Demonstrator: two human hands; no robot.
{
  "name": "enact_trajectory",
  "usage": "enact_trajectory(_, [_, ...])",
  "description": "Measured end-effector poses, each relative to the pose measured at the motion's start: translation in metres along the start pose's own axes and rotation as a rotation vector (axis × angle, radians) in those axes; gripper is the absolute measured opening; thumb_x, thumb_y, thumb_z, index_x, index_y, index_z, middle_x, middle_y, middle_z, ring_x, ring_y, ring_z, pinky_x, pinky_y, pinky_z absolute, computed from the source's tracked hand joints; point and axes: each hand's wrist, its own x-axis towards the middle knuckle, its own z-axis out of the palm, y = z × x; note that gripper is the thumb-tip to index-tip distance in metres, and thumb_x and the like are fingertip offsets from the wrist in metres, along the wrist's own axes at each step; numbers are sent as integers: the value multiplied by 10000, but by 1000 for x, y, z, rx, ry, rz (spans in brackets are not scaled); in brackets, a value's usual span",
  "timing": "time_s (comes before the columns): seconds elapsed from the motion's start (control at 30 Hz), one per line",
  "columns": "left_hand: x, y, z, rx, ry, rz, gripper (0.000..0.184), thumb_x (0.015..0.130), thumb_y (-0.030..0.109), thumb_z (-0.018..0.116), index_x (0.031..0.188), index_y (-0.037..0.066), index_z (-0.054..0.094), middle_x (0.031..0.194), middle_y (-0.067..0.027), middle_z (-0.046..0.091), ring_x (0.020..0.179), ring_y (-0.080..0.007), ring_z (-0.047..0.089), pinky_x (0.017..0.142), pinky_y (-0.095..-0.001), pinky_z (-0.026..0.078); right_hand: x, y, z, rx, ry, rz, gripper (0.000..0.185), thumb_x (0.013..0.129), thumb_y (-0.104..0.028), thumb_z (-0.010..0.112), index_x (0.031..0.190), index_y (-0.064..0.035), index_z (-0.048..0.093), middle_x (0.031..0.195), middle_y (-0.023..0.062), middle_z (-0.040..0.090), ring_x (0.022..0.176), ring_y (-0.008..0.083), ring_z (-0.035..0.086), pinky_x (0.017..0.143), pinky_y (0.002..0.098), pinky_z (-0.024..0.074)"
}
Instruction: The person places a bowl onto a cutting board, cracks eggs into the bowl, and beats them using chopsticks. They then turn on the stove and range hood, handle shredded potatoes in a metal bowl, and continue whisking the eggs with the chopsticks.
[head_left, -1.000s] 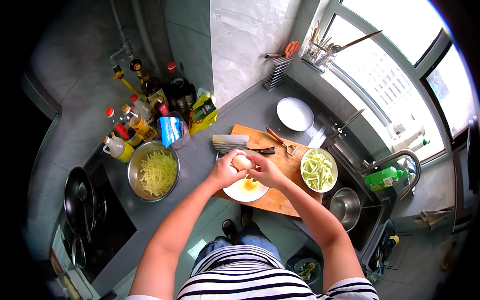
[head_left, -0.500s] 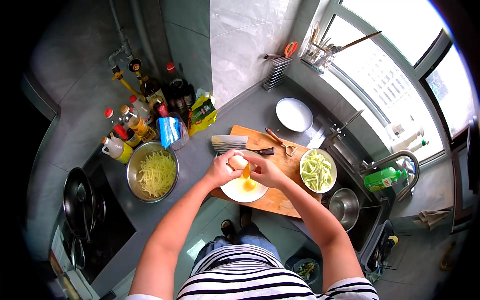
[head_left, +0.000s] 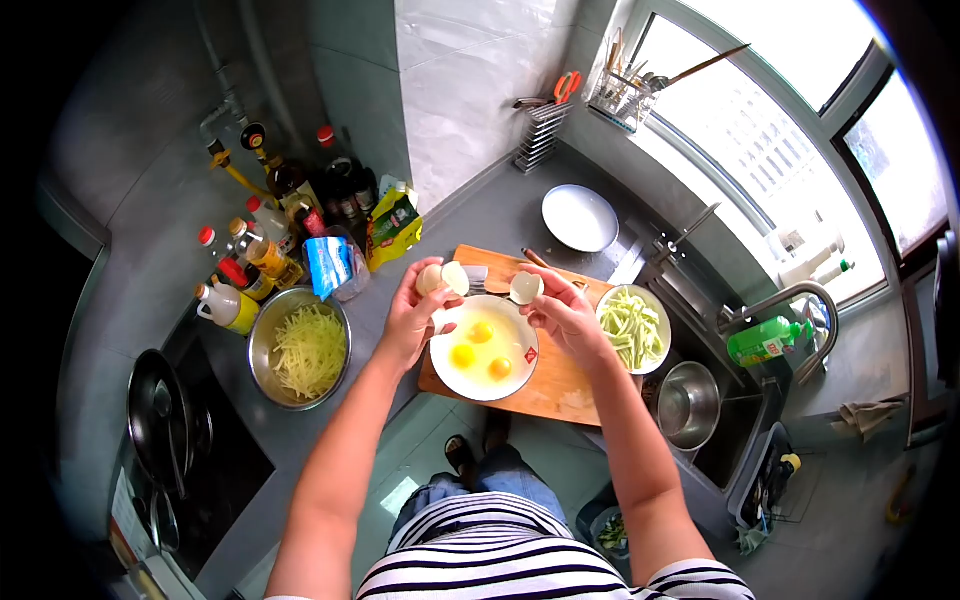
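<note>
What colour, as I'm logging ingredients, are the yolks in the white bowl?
Bright yellow-orange; the yolks in the white bowl show best in the head view.

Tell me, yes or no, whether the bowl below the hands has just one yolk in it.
No, three separate yolks lie in the white bowl.

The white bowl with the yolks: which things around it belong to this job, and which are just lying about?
In the job, it seems:
eggshell pieces in the left hand and right hand
white bowl with three yolks
cutting board beneath it

Seemingly just lying about:
green soap bottle
white plate
dark pan
orange-handled scissors
</note>
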Motion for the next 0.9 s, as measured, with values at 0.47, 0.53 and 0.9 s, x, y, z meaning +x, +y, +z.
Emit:
enact_trajectory(0.47, [-34, -110, 78, 358, -305, -401, 411, 895, 179, 607, 1270, 213, 443, 1092, -2, 559, 930, -125, 607, 642, -289, 545, -115, 85, -67, -76, 159, 107, 510, 875, -198, 634, 1340, -107, 445, 1180, 12, 553, 942, 89, 587, 720, 221, 466])
enact_trajectory(0.53, [-44, -127, 117, 453, -417, -412, 425, 898, 203, 605, 1288, 220, 437, 1089, 6, 564, 928, -117, 602, 658, -292, 541, -146, 90, -83, -244, 310, 41, 520, 856, -285, 678, 1293, -91, 474, 1100, 4, 594, 918, 82, 583, 690, 223, 446])
enact_trajectory(0.9, [-199, -326, 320, 436, -978, -975, 366, 961, 323, 448, 1308, 209, 454, 1161, 1, 561, 994, -125, 580, 723, -344, 534, -494, 135, -168, 3, 1090, -77, 367, 960, -337, 502, 1277, -153, 504, 1060, -8, 599, 870, 82, 589, 662, 225, 487])
